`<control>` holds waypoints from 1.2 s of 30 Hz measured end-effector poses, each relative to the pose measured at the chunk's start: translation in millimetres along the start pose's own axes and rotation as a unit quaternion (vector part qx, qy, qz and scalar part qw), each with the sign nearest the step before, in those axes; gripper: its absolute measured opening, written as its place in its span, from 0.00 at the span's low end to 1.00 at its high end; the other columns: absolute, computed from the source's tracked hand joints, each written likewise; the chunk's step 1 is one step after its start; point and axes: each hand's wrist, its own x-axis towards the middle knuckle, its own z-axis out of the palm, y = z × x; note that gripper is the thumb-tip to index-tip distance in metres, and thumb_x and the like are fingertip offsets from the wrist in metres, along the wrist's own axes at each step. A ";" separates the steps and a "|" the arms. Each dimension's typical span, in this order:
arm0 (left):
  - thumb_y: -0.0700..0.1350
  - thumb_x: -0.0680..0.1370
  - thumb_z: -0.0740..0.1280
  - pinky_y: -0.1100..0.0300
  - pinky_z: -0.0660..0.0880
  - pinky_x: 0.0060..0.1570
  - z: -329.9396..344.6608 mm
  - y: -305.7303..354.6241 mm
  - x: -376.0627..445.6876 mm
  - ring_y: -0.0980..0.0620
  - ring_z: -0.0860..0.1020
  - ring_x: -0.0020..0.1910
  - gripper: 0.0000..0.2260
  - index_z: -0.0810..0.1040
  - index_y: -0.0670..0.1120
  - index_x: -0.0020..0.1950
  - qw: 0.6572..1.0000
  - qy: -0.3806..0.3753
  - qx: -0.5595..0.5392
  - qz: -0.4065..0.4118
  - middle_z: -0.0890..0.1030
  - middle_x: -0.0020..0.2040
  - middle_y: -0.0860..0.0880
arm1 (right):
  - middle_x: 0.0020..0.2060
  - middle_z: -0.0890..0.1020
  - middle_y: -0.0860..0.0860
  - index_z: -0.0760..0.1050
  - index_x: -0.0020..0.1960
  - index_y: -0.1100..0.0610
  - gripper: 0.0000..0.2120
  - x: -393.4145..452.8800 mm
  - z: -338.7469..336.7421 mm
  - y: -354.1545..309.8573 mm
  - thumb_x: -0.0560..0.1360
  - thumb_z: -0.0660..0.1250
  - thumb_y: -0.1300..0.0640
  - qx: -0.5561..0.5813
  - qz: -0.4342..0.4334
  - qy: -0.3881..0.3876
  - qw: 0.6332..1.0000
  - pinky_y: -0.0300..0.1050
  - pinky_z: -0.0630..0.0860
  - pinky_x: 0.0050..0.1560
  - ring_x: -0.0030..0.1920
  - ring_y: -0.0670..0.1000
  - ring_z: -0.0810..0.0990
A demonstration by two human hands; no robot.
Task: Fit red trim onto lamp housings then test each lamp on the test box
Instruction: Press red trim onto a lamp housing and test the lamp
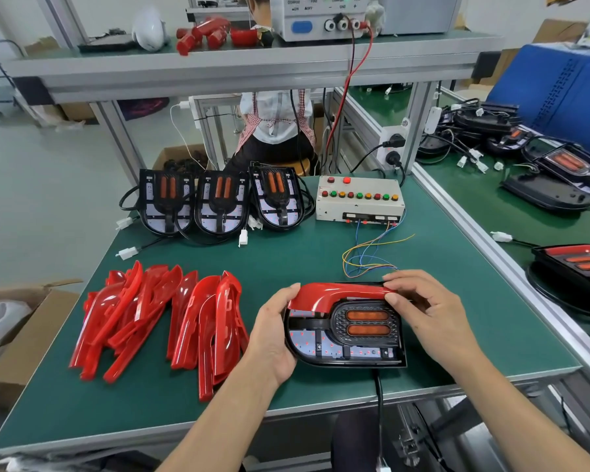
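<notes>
Head view showed the lamp housing (346,335) lying flat on the green bench (286,253) at about six o'clock, close to the near edge, with its long axis running nine to three. Its rounded end pointed toward nine o'clock and its squared end, with the two amber lenses, toward three. A red trim (338,294) lay along the housing's far edge, its long axis parallel to the housing's, its curved end dipping at nine o'clock.

The left hand (273,338) gripped the housing's rounded end, thumb on the trim's curve. The right hand (426,311) had fingers curled over the trim's three o'clock end, thumb pressing at its tip. Both hands were on the part; the trim was between them, so neither was meaningfully nearer. Whether the trim was fully seated could not be told; pressing down along its length seemed the likely next need.

The test box (360,199) sat at one o'clock, well apart, its coloured wires trailing to just beyond the housing. Spare red trims (157,318) lay heaped at nine o'clock, and three untrimmed housings (218,202) stood at eleven.
</notes>
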 end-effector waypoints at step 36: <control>0.47 0.76 0.73 0.39 0.76 0.64 -4.9 -5.3 -2.1 0.41 0.82 0.53 0.18 0.81 0.38 0.62 0.996 -0.017 0.070 0.043 0.83 0.60 0.35 | 0.52 0.84 0.41 0.85 0.50 0.50 0.08 -2.4 4.2 5.0 0.75 0.74 0.61 -0.038 -0.016 0.025 0.999 0.28 0.72 0.57 0.57 0.45 0.82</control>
